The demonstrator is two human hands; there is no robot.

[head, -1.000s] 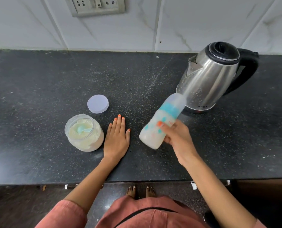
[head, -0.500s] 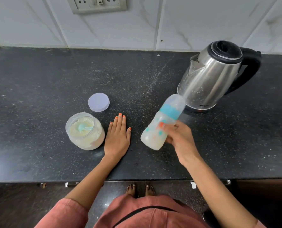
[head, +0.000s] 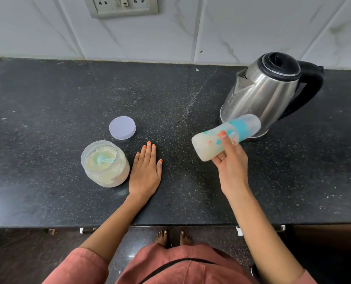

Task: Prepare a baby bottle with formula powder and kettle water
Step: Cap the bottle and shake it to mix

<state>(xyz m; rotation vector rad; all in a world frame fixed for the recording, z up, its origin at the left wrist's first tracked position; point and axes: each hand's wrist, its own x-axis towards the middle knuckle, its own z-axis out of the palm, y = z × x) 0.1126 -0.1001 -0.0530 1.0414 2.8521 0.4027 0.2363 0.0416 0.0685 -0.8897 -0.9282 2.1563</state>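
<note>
My right hand (head: pixel 231 165) grips a capped baby bottle (head: pixel 209 143) with a teal ring and milky liquid inside. The bottle lies almost sideways in the air, its cap pointing right toward the steel kettle (head: pixel 266 93). The kettle stands at the back right with its black lid shut. My left hand (head: pixel 145 171) rests flat on the black counter (head: pixel 47 99), fingers together, holding nothing. Just left of it sits an open formula jar (head: pixel 104 163) with a teal scoop in the powder.
The jar's pale lid (head: pixel 122 127) lies flat on the counter behind the jar. A wall socket (head: pixel 121 5) sits on the tiled backsplash. The counter's front edge runs just below my forearms, with my bare feet on the floor beneath.
The bottle has tipped from a steep slant to nearly horizontal, with its base swinging up and left. My left hand, the jar and the kettle stay put.
</note>
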